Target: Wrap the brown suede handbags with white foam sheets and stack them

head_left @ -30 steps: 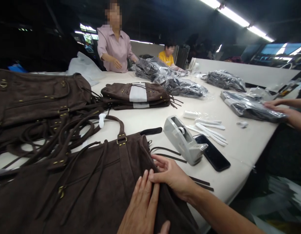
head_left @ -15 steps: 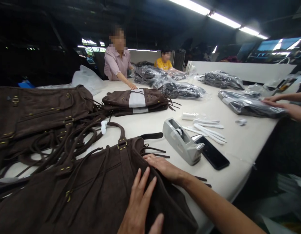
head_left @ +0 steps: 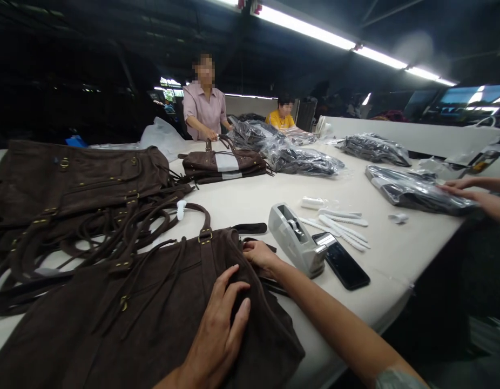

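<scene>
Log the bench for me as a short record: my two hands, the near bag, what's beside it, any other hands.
left hand: laid over near brown bag, fingers spread
right hand: at that bag's side edge, fingertips hidden
beside bag: tape dispenser, dark-screened phone, white strips
other hands, far right: on plastic-wrapped bundle

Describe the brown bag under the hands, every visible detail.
The bag is dark brown, suede-like and soft, lying on the white table; the frame cuts off its near part. A looped handle meets it at a brass-coloured buckle. Thin cords and a brass-coloured pull lie on its upper face. The left hand rests on it, fingers spread; the right hand is at its far edge, fingertips partly hidden.
</scene>
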`<state>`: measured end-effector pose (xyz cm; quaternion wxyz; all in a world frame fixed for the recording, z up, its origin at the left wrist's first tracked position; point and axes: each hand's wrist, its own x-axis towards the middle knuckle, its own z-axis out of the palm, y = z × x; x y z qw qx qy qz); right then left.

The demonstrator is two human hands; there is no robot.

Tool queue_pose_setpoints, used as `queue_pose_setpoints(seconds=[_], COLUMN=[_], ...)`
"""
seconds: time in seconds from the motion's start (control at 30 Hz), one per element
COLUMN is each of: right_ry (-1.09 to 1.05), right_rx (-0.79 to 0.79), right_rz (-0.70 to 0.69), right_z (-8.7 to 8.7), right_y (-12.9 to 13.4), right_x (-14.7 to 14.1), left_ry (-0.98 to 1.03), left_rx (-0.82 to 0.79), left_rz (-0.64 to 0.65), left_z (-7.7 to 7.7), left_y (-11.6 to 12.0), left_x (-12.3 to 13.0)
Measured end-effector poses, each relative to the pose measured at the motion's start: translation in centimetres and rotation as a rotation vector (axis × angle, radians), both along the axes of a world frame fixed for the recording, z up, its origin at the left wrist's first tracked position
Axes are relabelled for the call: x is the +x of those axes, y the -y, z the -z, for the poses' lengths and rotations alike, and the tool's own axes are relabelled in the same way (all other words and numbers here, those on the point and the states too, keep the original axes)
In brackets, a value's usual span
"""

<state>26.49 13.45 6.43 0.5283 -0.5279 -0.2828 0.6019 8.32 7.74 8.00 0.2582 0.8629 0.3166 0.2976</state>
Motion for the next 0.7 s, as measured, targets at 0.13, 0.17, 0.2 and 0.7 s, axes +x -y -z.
queue_pose_setpoints(seconds=[0.13,0.17,0.2,0.7], right_ry=[-0.089,-0.111,-0.131,-0.423], right_rx=[-0.037,-0.037,-0.032,-0.183], right_rz=[-0.214,-0.256,-0.287,-0.094], right_z=[-0.3,-0.2,-0.1,-0.3], right_y=[-1.2,-1.4,-1.5,-0.7], right_x=[0.7,0.8,0.9,-0.2], left_ry=[0.129,0.162,0.193,0.443], left_rx=[-0.241,-0.29,-0.329,-0.531], left_rz=[-0.154,-0.193,-0.236,-0.386], left_z=[-2.4,-2.9,-3.3,-1.0], left_y=[-1.5,-2.1,-2.7,-8.0], left_x=[1.7,2.1,2.4,3.3])
